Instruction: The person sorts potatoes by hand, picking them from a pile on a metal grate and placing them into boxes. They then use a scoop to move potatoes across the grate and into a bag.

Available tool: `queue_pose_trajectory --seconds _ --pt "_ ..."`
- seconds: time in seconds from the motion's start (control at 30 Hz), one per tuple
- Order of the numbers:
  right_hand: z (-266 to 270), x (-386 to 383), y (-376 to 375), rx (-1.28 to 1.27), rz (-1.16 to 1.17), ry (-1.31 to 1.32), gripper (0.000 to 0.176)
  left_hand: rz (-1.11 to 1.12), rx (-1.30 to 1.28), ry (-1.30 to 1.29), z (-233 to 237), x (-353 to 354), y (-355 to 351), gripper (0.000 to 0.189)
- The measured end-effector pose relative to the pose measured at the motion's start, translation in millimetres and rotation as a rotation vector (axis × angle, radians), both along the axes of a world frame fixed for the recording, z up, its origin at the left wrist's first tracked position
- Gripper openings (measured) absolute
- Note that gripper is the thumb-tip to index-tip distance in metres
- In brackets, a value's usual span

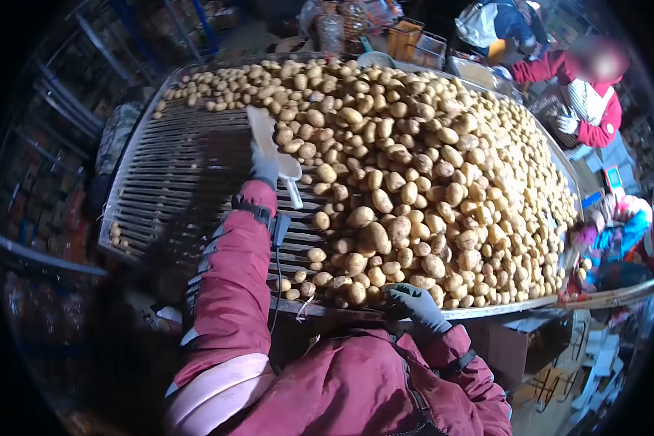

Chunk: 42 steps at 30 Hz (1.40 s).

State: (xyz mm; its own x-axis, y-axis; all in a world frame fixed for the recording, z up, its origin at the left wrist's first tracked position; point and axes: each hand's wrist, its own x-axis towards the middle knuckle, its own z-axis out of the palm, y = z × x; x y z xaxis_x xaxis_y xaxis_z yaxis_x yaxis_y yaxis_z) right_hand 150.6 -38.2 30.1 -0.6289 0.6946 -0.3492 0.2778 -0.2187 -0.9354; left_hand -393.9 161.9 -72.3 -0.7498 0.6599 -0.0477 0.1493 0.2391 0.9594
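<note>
fingers of left hand (pixel 264 167) clamp a scoop (pixel 270 136) left of the potatoes (pixel 414 160); right hand (pixel 416 305) rests half-curled, holding nothing, just below them.

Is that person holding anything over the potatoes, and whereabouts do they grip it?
The gloved left hand grips a white plastic tool around its middle, both ends sticking out. The right hand rests at the table edge, seemingly empty.

The left arm (pixel 232 283) is stretching up toward the frame's centre-left, its gloved left hand (pixel 264 167) clenching tightly. The gloved right hand (pixel 414 305) is lying loosely spread at lower centre, elbow bending.
</note>
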Motion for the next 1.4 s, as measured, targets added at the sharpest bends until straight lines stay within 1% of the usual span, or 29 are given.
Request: queue_pose_trajectory --seconds 0.03,0.07,0.1,0.17,0.23,0.27,0.3,0.37,0.4,0.43,0.47,0.5,0.6,0.63,0.67,0.7,0.73,0.77,0.83,0.9,0.93,0.97,1.03,1.1,1.17,1.23,1.3,1.37,1.4 --pt "-9.1 8.8 -3.2 0.456 0.168 -0.04 0.035 -0.034 0.003 0.001 2.5 12.1 19.9 0.084" --pt "-17.3 10.2 -9.6 0.051 -0.08 0.037 0.031 -0.065 0.009 0.001 4.8 22.8 33.8 0.085" --pt "17.6 -0.9 -10.0 -0.504 -0.327 0.101 0.029 -0.092 0.017 -0.003 5.5 29.0 41.6 0.087" --pt "18.2 -4.2 -9.6 -0.472 -0.334 0.083 0.032 -0.148 0.047 -0.044 5.5 37.7 47.5 0.09" --pt "5.1 -9.2 -8.9 -0.458 -0.312 0.135 0.034 -0.17 0.07 -0.16 -26.8 29.6 45.5 0.093" --pt "-10.2 -11.7 -5.2 -0.43 -0.278 0.042 0.034 -0.311 0.107 0.011 16.5 54.8 21.7 0.091" --pt "-10.1 -20.4 -4.2 -0.454 -0.27 0.095 0.029 -0.432 0.147 0.22 53.0 78.4 -8.1 0.088" --pt "-11.8 -36.4 -2.1 -0.433 -0.2 0.051 0.032 -0.545 0.209 0.503 98.9 108.6 -47.7 0.083" --pt "-15.0 -43.9 0.2 -0.432 -0.188 0.046 0.032 -0.537 0.076 0.526 124.6 124.8 -59.8 0.078" --pt "-19.1 -50.5 3.2 -0.189 -0.013 0.028 0.033 -0.53 -0.057 0.546 138.2 135.9 -68.9 0.074" --pt "-20.1 -56.1 3.8 0.052 0.16 0.01 0.035 -0.534 0.182 0.47 132.9 138.6 -77.7 0.074" --pt "-13.4 -64.2 4.5 0.051 0.168 0.006 0.035 -0.533 0.421 0.391 135.5 143.8 -87.9 0.074" --pt "-4.2 -79.4 6.0 -0.1 0.198 0.038 0.047 -0.428 0.304 0.341 144.5 155.2 -119.3 0.069" --pt "-7.8 -79.9 7.3 -0.093 0.188 0.036 0.047 -0.418 0.274 0.142 131.6 152.4 -125.3 0.063" --pt "-11.9 -78.1 8.7 0.065 0.21 0.065 0.043 -0.419 0.242 -0.062 113.1 152.7 -127.8 0.057" --pt "-16.6 -72.7 8.9 0.223 0.221 0.082 0.04 -0.356 0.557 -0.2 90.1 160.3 -128.8 0.047" --pt "-22.7 -70.3 9.9 0.131 0.141 0.105 0.04 -0.332 0.43 -0.378 61.9 148.0 -129.8 0.04" --pt "8.5 -72.2 8.0 0.101 0.117 0.054 0.039 -0.262 0.43 -0.544 91.5 164.7 -145.1 0.037" --pt "-81.5 -57.4 9.7 -0.382 -0.069 -0.033 0.037 -0.188 0.407 -0.572 89.7 164.1 -158.0 0.036" --pt "-5.2 -52.0 14.4 0.008 0.081 0.161 0.035 -0.106 0.345 -0.585 108.2 165.6 -166.8 0.039" --pt "-7.8 -44.4 13.4 0.119 0.049 0.21 0.034 -0.134 0.357 -0.451 133.0 177.2 -171.0 0.041" --pt "4.2 -35.8 13.5 0.06 0.024 0.2 0.035 -0.09 0.338 -0.429 135.4 175.8 -171.1 0.042" --pt "18.4 -13.5 12.2 -0.046 -0.062 0.139 0.037 -0.138 0.356 -0.395 120.9 156.0 -170.9 0.044" --pt "3.9 13.9 12.9 0.007 -0.123 0.128 0.039 -0.071 0.295 -0.347 101.8 137.0 -169.7 0.044" --pt "7.6 44.7 14.9 -0.172 -0.142 0.214 0.04 -0.005 0.232 -0.264 86.8 119.2 -172.2 0.052" --pt "13.4 76.4 14.3 -0.222 -0.201 0.344 0.039 0.093 0.077 0.079 61.3 85.7 -171.9 0.068" --pt "-4.8 107.7 13.1 -0.359 -0.291 0.428 0.037 0.171 -0.001 0.489 93.6 112.8 -164.8 0.064" --pt "-33.7 142.5 13.5 -0.235 -0.289 0.384 0.035 0.104 -0.194 0.995 157.3 193.0 -147.5 0.058" --pt "-48.8 152.7 10.9 -0.079 -0.29 0.255 0.025 0.108 -0.201 1.01 161.3 220.0 -135.5 0.058"
